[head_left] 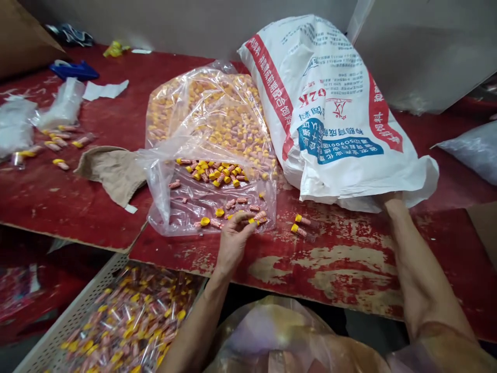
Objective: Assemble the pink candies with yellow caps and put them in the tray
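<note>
At the front edge of a clear plastic bag (212, 194), my left hand (235, 230) pinches a small pink tube with a yellow cap (258, 217). Many more such yellow-capped tubes (205, 111) fill the bag, and a few loose ones and caps lie at its mouth. My right hand is inside the opening of a large white woven sack (330, 119) printed in red and blue; only the wrist and forearm (406, 243) show, and the fingers are hidden. Between my two arms, two yellow-capped tubes in clear wrappers (301, 225) rest on the red table.
Below the table edge stands a white perforated crate (64, 331) full of wrapped tubes. On the left lie a beige cloth (114, 173), several wrapped tubes (58, 140), clear plastic bags (62, 106) and a blue tape dispenser (73, 70). Another plastic bag (471, 150) sits at the right.
</note>
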`<state>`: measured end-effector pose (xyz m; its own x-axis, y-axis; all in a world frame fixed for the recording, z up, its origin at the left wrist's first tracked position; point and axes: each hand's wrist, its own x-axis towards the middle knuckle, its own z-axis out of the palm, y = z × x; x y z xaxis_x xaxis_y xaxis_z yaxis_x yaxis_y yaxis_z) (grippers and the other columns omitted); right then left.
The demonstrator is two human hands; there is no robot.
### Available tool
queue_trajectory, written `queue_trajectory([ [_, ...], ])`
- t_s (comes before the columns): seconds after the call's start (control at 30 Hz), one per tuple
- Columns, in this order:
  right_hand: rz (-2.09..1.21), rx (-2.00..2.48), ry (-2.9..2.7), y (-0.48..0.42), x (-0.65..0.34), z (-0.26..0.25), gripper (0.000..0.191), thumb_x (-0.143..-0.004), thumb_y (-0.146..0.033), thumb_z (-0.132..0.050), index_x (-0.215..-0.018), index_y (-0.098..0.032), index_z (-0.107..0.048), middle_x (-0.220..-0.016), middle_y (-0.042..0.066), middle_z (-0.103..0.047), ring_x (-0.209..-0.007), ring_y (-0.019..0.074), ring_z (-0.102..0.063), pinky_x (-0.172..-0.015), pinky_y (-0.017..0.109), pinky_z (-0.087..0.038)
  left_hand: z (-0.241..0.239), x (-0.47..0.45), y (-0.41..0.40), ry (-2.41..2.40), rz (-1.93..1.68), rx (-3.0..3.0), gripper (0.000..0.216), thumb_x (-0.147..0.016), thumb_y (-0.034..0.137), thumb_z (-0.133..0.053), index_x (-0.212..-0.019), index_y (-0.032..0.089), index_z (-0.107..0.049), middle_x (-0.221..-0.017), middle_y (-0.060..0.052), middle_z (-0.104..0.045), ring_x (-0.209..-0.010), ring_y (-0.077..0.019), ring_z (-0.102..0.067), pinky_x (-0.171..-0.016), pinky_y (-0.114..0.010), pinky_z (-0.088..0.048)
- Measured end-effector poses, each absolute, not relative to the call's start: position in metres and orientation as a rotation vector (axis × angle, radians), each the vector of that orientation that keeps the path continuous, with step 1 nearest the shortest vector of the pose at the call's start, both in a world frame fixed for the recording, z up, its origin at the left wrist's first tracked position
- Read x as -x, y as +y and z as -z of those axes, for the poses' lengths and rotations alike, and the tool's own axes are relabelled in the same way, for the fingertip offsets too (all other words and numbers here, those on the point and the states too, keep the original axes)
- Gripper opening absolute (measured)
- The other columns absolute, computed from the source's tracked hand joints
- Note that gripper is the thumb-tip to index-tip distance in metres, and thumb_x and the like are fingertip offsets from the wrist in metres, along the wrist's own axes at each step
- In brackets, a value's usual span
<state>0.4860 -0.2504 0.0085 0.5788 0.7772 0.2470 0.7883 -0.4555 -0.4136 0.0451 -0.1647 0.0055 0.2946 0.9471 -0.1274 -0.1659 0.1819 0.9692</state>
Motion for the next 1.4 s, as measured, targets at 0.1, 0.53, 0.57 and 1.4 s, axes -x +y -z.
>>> queue_trajectory([
  [0.1,0.124,2.399,-1.308,-0.289,-0.444,-0.018,0.036,-0.086,-0.035,-0.051,-0.095,-0.005,-0.068,-0.101,0.025,-0.056,-0.115,0.0381,-0.045,-0.097,0.055,-0.029,-0.001,-0.063,-0.184,0.851,-0.9,-0.947,0.027,-0.069,0.024,-0.074,-0.093,0.019,-0.064,-0.094,-0.001,-0.065,-0.093,-0.0135,-0.061,-0.085,-0.024,-0.046],
  [0.53,-0.321,1.554,-1.795,-0.321,-0.259,-0.003,0.026,-0.091,-0.021,-0.05,-0.117,-0.019,-0.049,-0.099,0.007,-0.061,-0.088,0.0151,-0.061,-0.072,0.025,-0.05,-0.01,-0.096,-0.232,0.686,-0.684,-1.338,0.019,-0.077,0.029,-0.068,-0.091,0.018,-0.073,-0.093,-0.006,-0.068,-0.088,-0.0176,-0.063,-0.082,-0.029,-0.049],
  [0.57,-0.31,1.548,-1.783,-0.318,-0.257,-0.001,0.023,-0.091,-0.021,-0.05,-0.113,-0.018,-0.049,-0.096,0.006,-0.061,-0.083,0.0141,-0.061,-0.07,0.024,-0.05,-0.008,-0.095,-0.236,0.714,-0.713,-1.36,0.019,-0.08,0.028,-0.065,-0.095,0.018,-0.073,-0.092,-0.006,-0.069,-0.087,-0.0175,-0.063,-0.082,-0.029,-0.049],
  [1.4,0.723,2.105,-1.406,-0.29,-0.31,0.032,0.023,-0.089,-0.024,-0.045,-0.102,-0.013,-0.06,-0.102,0.013,-0.061,-0.095,0.0246,-0.052,-0.084,0.038,-0.037,0.007,-0.071,-0.042,1.816,-0.653,-2.263,0.023,-0.085,0.031,-0.057,-0.098,0.012,-0.06,-0.097,-0.016,-0.062,-0.09,-0.029,-0.059,-0.074,-0.035,-0.044],
])
